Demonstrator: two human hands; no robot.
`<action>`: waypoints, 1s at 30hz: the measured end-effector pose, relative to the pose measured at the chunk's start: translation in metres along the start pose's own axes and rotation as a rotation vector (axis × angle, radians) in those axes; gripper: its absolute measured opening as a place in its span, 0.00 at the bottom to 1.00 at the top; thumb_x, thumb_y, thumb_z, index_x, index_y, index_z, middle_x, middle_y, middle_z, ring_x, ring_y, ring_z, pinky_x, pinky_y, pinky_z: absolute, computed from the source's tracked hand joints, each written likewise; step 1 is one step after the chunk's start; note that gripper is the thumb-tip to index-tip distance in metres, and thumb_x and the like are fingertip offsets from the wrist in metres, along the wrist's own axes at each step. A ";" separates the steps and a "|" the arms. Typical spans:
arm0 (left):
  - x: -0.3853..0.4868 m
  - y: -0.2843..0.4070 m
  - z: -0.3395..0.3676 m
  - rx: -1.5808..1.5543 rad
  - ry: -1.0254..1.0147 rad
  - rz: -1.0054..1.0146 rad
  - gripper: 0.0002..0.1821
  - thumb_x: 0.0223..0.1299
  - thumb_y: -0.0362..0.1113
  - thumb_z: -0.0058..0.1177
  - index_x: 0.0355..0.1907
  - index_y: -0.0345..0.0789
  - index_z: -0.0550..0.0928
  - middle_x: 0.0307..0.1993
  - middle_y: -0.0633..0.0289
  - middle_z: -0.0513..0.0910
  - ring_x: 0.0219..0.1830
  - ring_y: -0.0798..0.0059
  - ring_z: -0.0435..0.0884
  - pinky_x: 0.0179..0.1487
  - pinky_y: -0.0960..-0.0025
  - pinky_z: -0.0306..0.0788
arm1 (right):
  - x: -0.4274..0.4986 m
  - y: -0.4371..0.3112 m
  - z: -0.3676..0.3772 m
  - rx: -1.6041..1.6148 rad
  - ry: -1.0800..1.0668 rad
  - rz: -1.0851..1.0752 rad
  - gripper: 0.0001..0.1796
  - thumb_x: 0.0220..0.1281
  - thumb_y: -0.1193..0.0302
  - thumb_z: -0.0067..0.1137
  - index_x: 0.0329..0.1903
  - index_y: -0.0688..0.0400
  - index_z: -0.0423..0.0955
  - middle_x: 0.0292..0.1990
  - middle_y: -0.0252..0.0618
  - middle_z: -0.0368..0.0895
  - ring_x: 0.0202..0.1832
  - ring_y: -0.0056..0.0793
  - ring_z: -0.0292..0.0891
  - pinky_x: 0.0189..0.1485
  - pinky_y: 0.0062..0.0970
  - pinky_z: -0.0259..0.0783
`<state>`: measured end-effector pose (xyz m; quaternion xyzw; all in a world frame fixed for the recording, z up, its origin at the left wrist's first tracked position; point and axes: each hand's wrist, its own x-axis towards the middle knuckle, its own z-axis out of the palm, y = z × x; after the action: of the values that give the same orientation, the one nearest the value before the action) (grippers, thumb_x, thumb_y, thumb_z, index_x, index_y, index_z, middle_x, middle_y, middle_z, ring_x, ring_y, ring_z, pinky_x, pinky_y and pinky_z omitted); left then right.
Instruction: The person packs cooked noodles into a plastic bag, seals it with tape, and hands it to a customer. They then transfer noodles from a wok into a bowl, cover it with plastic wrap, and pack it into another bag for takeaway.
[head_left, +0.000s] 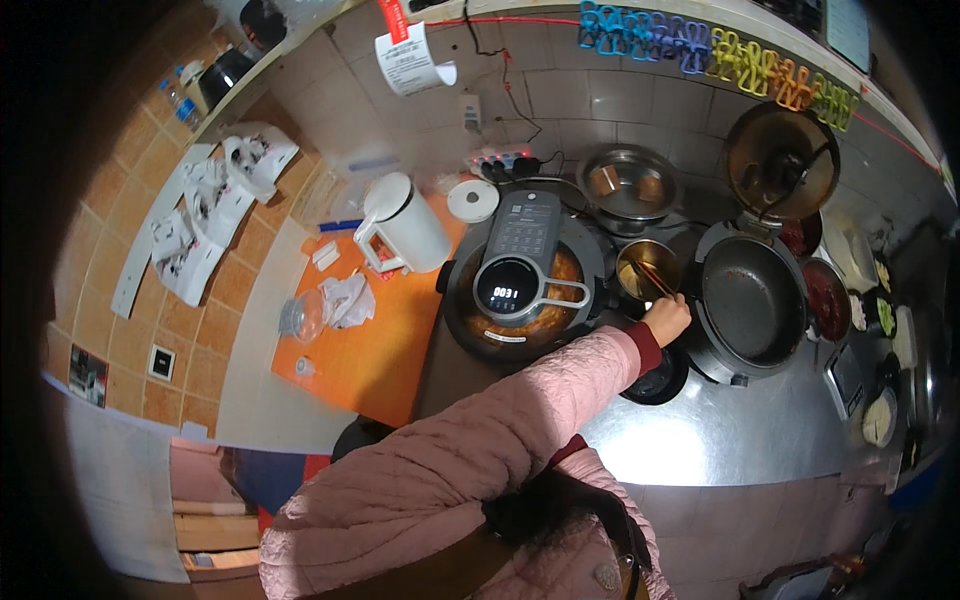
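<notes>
My left hand (667, 319) grips a thin wooden-coloured utensil (655, 279), perhaps chopsticks or a brush, whose far end dips into a small metal bowl (627, 259) of yellowish liquid. Left of the bowl, a round electric cooker (480, 337) holds brown food under its clear lid; a grey handled device with a lit display (507, 287) rests on top. To the hand's right stands an open electric pan (753, 300) with a dark, bare interior. A black round dish (656, 379) lies below the hand, partly under the sleeve. My right hand is out of view, its cuff behind the left sleeve.
A white kettle (412, 225) and crumpled tissue (348, 300) stand on an orange board (360, 367) at left. Behind are a steel basin (628, 187) and a power strip (504, 159). Bowls of red food (826, 296) and a scale (845, 381) line the right. Coloured clips (682, 45) hang above.
</notes>
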<state>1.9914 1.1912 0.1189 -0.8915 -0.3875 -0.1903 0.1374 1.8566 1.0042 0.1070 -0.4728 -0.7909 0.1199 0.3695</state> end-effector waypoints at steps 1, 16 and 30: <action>0.000 -0.002 -0.002 -0.009 0.000 0.012 0.08 0.52 0.32 0.52 0.27 0.29 0.82 0.28 0.54 0.79 0.31 0.62 0.83 0.31 0.66 0.78 | 0.000 0.000 -0.001 -0.010 -0.005 -0.005 0.17 0.51 0.59 0.65 0.34 0.61 0.79 0.36 0.48 0.81 0.41 0.44 0.77 0.47 0.41 0.69; -0.002 -0.006 -0.191 -0.489 0.364 -0.121 0.10 0.54 0.26 0.55 0.40 0.26 0.79 0.37 0.54 0.78 0.38 0.61 0.82 0.40 0.65 0.79 | 0.006 -0.004 0.003 -0.123 -0.040 -0.011 0.15 0.51 0.60 0.65 0.26 0.60 0.79 0.27 0.45 0.81 0.33 0.40 0.77 0.41 0.39 0.69; -0.273 -0.147 -0.405 -0.645 1.020 -0.891 0.11 0.69 0.28 0.48 0.46 0.24 0.81 0.29 0.60 0.82 0.28 0.80 0.74 0.32 0.77 0.66 | 0.021 -0.020 -0.004 -0.169 0.048 0.006 0.16 0.54 0.61 0.66 0.21 0.59 0.76 0.21 0.44 0.79 0.26 0.42 0.77 0.34 0.38 0.69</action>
<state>1.6171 0.9550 0.3715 -0.4474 -0.5252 -0.7216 -0.0582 1.8401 1.0104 0.1303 -0.5073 -0.7879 0.0424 0.3466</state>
